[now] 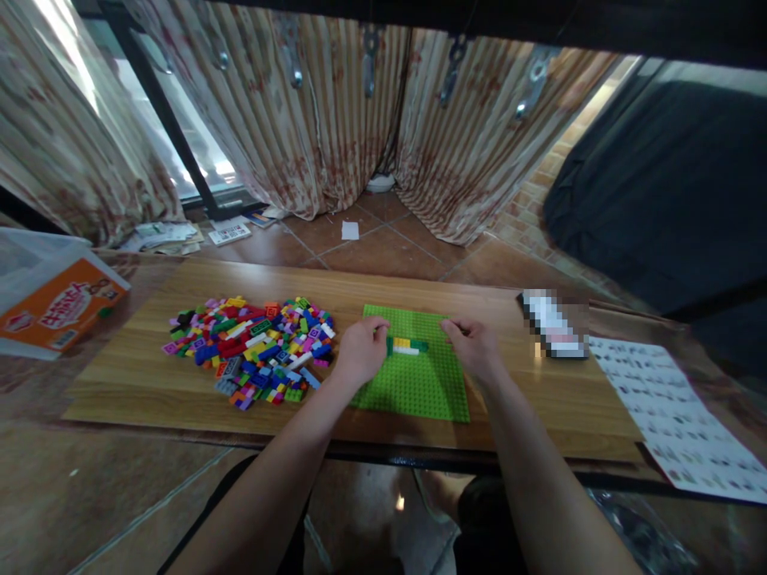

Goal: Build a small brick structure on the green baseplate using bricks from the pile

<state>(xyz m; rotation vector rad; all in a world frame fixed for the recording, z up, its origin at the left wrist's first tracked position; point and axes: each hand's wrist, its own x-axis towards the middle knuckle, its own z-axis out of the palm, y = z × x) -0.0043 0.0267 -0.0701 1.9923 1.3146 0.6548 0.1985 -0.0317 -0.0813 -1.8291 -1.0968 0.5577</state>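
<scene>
A green studded baseplate (413,391) lies on the wooden table before me. On its middle stands a short row of bricks, with white bricks (406,351) in front, yellow bricks (401,343) behind and green bricks (422,346) toward the right. My left hand (363,349) is closed over the plate's left side, fingertips beside the row's left end. Along the plate's right edge, my right hand (473,345) has thumb and forefinger pinched together. Whatever either hand holds, if anything, is hidden or too small to make out.
A heap of loose mixed bricks (257,347) spreads over the table's left part. An orange-labelled plastic box (65,299) stands at far left. To the right are a blurred phone-like object (554,323) and a printed sheet (677,415). Curtains (335,120) hang beyond the table.
</scene>
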